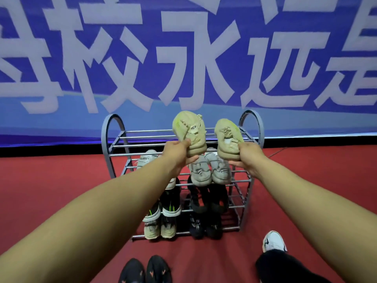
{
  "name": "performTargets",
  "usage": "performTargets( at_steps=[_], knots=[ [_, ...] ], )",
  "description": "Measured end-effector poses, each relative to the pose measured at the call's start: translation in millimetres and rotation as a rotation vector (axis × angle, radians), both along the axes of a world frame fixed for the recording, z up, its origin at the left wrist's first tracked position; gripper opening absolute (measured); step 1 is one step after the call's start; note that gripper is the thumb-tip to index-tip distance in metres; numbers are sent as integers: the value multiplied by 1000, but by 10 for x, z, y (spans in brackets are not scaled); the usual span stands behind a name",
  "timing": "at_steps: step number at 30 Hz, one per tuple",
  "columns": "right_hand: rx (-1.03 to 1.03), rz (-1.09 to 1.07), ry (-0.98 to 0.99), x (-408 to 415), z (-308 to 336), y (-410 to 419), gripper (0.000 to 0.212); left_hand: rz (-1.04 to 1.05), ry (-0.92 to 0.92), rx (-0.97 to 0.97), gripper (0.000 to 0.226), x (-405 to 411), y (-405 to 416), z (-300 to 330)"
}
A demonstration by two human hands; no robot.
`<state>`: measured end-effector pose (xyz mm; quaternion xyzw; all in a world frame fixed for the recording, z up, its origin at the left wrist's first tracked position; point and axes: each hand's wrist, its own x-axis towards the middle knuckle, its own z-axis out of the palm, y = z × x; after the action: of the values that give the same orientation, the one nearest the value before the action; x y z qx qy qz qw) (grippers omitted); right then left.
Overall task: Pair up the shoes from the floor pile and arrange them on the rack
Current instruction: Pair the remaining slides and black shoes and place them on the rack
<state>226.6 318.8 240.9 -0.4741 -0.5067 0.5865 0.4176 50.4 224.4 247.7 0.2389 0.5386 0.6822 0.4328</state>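
My left hand point(177, 152) grips the heel of a beige shoe point(189, 129), toe pointing up. My right hand point(249, 156) holds the heel of its matching beige shoe point(226, 135) the same way. Both shoes hover over the top shelf of the grey metal shoe rack point(114, 139). The second shelf carries a grey pair point(210, 170) on the right and a pale shoe point(145, 160) on the left, partly hidden by my left arm. Lower shelves hold black pairs point(208, 199) and a beige pair point(160, 227).
A black pair with orange marks point(145, 271) lies on the red floor at the bottom. My own white shoe point(274, 241) and dark trouser leg are at lower right. A blue banner with white characters point(183, 58) hangs behind the rack.
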Motion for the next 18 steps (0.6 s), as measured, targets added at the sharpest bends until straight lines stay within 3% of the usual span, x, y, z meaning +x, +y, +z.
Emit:
performTargets(
  at_steps=[4,12,18],
  knots=[
    [15,1,-19,-191,70,356,32,21,-1,-24,27,-44,421,-19],
    [38,24,-374,-411,-106,793,35,-23,124,-146,36,-165,867,-221],
    [67,-140,-374,-367,-166,733,31,-20,129,-163,32,-218,977,-302]
  ],
)
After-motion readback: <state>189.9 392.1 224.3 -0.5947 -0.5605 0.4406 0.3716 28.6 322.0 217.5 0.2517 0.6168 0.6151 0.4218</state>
